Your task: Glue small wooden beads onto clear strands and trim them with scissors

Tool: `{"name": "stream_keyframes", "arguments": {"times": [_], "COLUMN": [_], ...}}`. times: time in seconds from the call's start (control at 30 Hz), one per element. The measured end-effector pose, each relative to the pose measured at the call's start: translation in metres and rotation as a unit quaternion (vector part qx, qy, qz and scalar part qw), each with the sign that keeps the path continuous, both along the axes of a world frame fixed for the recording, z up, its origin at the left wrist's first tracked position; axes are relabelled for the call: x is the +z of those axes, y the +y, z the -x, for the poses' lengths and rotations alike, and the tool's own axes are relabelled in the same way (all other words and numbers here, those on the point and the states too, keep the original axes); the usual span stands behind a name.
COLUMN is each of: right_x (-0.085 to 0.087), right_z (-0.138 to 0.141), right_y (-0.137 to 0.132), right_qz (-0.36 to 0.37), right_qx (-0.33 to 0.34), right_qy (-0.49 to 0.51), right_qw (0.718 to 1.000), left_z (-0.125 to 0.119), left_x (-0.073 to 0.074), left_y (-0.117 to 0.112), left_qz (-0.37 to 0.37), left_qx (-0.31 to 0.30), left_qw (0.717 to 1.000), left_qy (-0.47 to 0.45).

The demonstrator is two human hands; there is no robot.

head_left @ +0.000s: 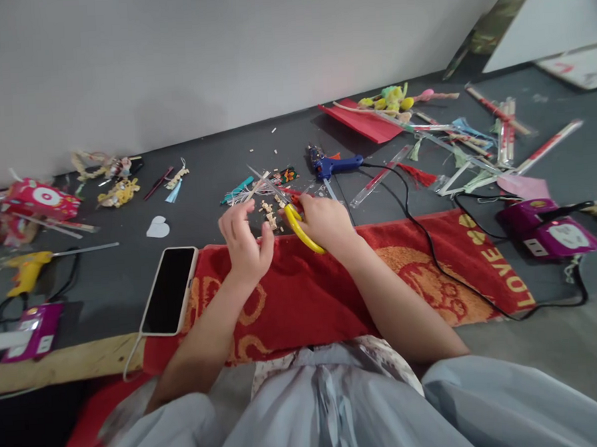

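My right hand (pixel 328 225) is closed around a pair of scissors with yellow handles (pixel 303 236). Their blades point away from me, toward the upper left. My left hand (pixel 243 243) is just left of the scissors, palm turned inward, thumb and fingers apart with nothing visible between them. Small pale wooden pieces (pixel 269 216) lie between the two hands. Beyond them is a pile of thin white and coloured strands (pixel 249 194), beside a teal tassel (pixel 241 188). A blue glue gun (pixel 343 164) rests behind my right hand.
A red towel (pixel 306 290) covers the front edge, with a phone (pixel 169 291) at its left. A yellow glue gun (pixel 30 267) and a white paper heart (pixel 157 227) lie left. Right are a black cable (pixel 430 246), wrapped sticks (pixel 545 150) and a purple box (pixel 549 230).
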State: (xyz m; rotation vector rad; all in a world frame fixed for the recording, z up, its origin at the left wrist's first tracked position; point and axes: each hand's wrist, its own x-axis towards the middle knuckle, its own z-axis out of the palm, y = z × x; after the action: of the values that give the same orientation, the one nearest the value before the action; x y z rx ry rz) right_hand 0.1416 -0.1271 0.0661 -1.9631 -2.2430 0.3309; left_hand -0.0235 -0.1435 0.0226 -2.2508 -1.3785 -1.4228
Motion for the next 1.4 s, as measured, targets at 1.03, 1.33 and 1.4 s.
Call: {"name": "stream_keyframes", "arguments": {"times": [1.03, 1.33, 1.4], "right_x": [-0.005, -0.005, -0.004], "right_z": [0.0, 0.005, 0.007], "right_y": [-0.009, -0.008, -0.008], "right_qz": [-0.036, -0.009, 0.002], "right_qx": [0.114, 0.089, 0.08], "right_qy": [0.037, 0.013, 0.009], "right_qw": [0.992, 0.996, 0.997], "left_z": [0.023, 0.026, 0.027], "left_x": [0.011, 0.01, 0.011], "left_y": [0.018, 0.021, 0.021], "left_qz": [0.086, 0.105, 0.108], "left_qx": [0.006, 0.02, 0.035], "left_qw": [0.994, 0.992, 0.991], "left_qy": [0.064, 0.067, 0.067]}}
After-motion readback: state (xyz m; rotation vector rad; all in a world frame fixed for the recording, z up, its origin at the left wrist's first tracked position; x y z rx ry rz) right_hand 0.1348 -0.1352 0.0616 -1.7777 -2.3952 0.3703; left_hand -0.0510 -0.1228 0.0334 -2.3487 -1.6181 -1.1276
